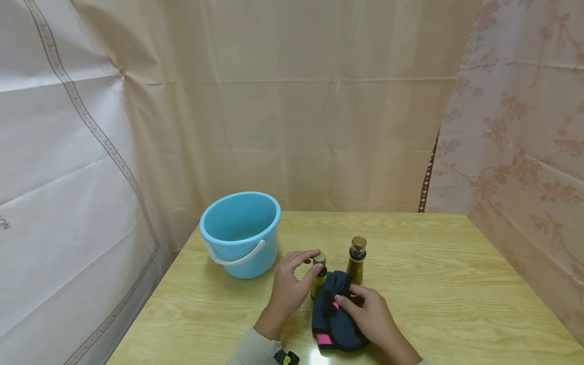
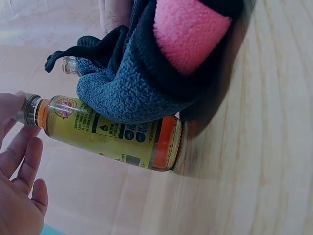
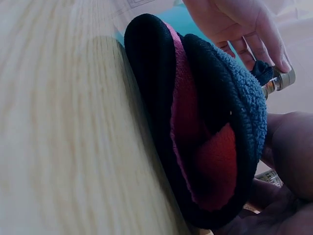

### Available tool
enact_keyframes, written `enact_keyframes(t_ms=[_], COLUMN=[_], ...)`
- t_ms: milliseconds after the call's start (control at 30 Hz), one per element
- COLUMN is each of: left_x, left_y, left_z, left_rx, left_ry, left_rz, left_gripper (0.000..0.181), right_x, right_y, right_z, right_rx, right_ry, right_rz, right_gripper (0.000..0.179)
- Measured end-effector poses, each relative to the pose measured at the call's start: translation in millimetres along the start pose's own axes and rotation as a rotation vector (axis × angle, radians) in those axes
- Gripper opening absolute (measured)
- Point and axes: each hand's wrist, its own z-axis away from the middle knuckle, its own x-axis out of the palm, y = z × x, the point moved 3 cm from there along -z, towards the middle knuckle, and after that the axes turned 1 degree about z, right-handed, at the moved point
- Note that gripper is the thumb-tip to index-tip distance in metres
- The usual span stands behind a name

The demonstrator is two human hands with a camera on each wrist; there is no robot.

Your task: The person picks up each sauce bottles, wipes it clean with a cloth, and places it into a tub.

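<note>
My left hand [image 1: 290, 284] pinches the gold cap of a small glass bottle [image 2: 88, 129] between thumb and fingers. That bottle stands upright on the table, with a yellow-green label and orange bands. My right hand [image 1: 374, 315] grips a folded dark blue terry cloth [image 1: 342, 324] with black edging, pink inside [image 3: 183, 103] and a black hanging loop. The cloth leans against the bottle and covers part of its side; its lower edge rests on the table. A second gold-capped bottle [image 1: 356, 267] stands just behind the cloth, its base hidden.
A light blue bucket [image 1: 255, 256] with a white handle stands to the left, behind my left hand. The wooden table [image 1: 456, 284] extends to the right. Pale cloth curtains [image 1: 319, 126] hang along the back and both sides.
</note>
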Motion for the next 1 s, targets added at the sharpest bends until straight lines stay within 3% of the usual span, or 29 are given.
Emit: enact_keyframes(t_ms=[467,767,1000], left_x=[4.8,4.3,0.9], left_y=[2.7,1.1,0.5], left_z=[-2.0,-0.9,-0.1], left_rx=[0.002,-0.036,-0.011], left_ry=[-0.010,-0.031,-0.001], left_rz=[0.004,0.005,0.001], left_gripper=[0.030,0.031,0.030], right_x=[-5.2,-4.5,-0.9], right_y=[1.2,0.4,-2.8], right_z=[2.3,3.8,2.4], right_rx=[-0.001,-0.019,-0.065], right_ry=[0.034,0.050,0.055], right_rz=[-0.010,-0.060,-0.111], right_gripper=[0.016,0.017,0.015])
